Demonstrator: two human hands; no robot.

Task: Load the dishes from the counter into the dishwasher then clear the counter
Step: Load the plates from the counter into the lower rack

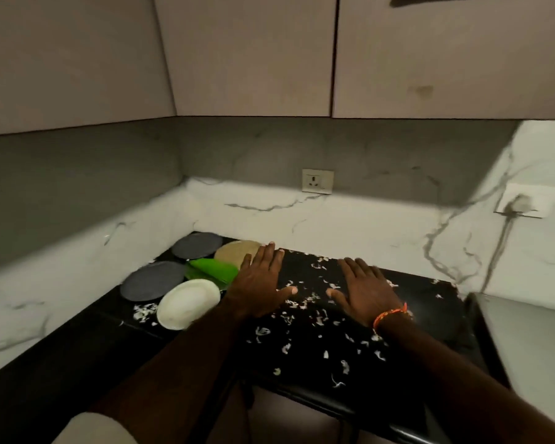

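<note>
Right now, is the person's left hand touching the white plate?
Apart. The head view shows a strip of black counter between the left hand and the white plate.

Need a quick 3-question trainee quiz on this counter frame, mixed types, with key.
1. True or false: the left hand grips the white plate.
2. Which plate lies nearest the back wall? A. white plate B. the far grey plate C. the near grey plate
3. Fill in: white scraps are scattered over the black ____.

Key:
1. False; both hands lie flat and open, the right hand too.
2. B
3. counter
</note>
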